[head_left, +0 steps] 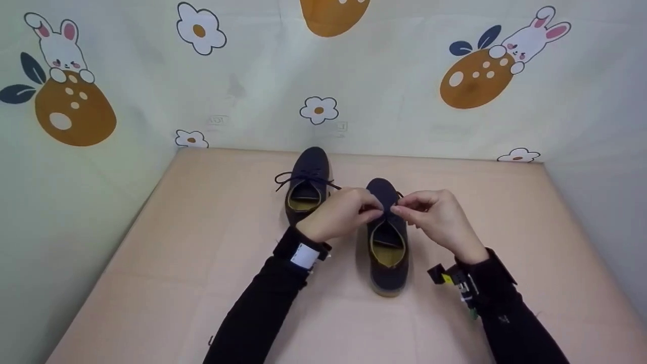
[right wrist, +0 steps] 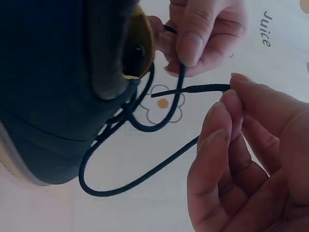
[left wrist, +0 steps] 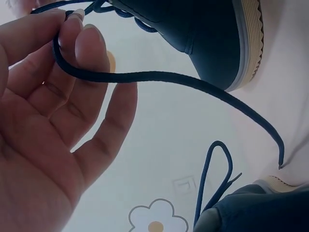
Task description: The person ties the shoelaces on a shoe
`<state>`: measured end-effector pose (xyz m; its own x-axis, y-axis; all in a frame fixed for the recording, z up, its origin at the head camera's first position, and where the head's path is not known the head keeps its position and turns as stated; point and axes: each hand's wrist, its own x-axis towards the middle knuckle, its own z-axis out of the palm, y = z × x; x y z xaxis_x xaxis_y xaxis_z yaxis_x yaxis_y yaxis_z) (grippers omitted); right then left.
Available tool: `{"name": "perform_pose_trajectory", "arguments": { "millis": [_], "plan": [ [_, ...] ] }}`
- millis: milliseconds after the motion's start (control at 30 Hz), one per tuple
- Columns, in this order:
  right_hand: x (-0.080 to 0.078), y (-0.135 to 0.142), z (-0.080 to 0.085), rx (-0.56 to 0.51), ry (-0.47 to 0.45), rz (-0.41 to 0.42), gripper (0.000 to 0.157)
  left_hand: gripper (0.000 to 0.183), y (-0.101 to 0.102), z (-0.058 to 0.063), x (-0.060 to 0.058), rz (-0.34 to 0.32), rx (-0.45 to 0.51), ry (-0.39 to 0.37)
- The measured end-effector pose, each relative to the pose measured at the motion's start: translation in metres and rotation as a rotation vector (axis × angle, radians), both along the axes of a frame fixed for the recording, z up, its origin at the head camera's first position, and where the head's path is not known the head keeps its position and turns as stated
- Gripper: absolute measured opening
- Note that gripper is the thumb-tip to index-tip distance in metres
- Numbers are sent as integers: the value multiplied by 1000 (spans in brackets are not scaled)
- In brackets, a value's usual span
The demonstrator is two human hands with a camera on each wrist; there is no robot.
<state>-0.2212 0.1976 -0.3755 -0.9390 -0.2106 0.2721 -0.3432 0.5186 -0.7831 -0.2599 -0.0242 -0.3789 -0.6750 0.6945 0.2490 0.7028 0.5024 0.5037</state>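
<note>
A dark navy lace-up shoe [head_left: 382,190] with a tan lining stands toe away from me, between my two hands. My left hand [head_left: 346,210] pinches one shoelace [left wrist: 159,76] between thumb and fingertips, and its loose end trails past the palm in the left wrist view. On the other side, my right hand [head_left: 442,220] pinches another stretch of lace close to its tip [right wrist: 205,88]. That tip points toward the left hand in the right wrist view, crossing the left hand's lace. Below it hangs a wide loop of lace [right wrist: 140,183].
A matching shoe [head_left: 311,163] stands farther back on the left, its laces tied in a bow [head_left: 288,178]; my left forearm and hand partly cover it. Both shoes are on a pale peach table [head_left: 202,237]. Behind rises a printed curtain [head_left: 263,76].
</note>
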Motion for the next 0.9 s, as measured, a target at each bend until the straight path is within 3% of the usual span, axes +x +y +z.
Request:
{"name": "perform_pose_trajectory", "arguments": {
  "millis": [233, 367, 700, 900],
  "plan": [
    [-2, -4, -8, 161, 159, -35, 8, 17, -1, 2, 0, 10, 6, -20],
    [-1, -4, -6, 184, 230, -42, 8, 17, -1, 3, 0, 15, 7, -27],
    [-1, -8, -9, 213, 268, -42, 10, 16, -1, 2, -1, 16, 6, -8],
    [-7, -3, -19, 306, 186, 9, 4, 16, -2, 2, -1, 26, -1, -16]
  ]
}}
